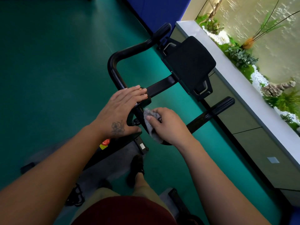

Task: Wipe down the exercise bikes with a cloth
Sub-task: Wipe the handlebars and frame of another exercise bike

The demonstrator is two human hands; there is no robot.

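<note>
Green floor (48,62) beneath black exercise bike (162,86)

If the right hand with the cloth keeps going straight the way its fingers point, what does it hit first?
Probably the left hand, resting flat on the handlebar centre. The right hand and cloth point left toward it, though depth is unclear.

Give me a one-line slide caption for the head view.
Right hand wipes the bike's handlebar stem with a grey cloth while the left hand steadies it.

I'm in a gym: an exercise bike (162,88) with black handlebars stands on green rubbery flooring (48,62), beside a low white ledge (235,82) holding decorative plants (240,56) and pebbles.
</note>
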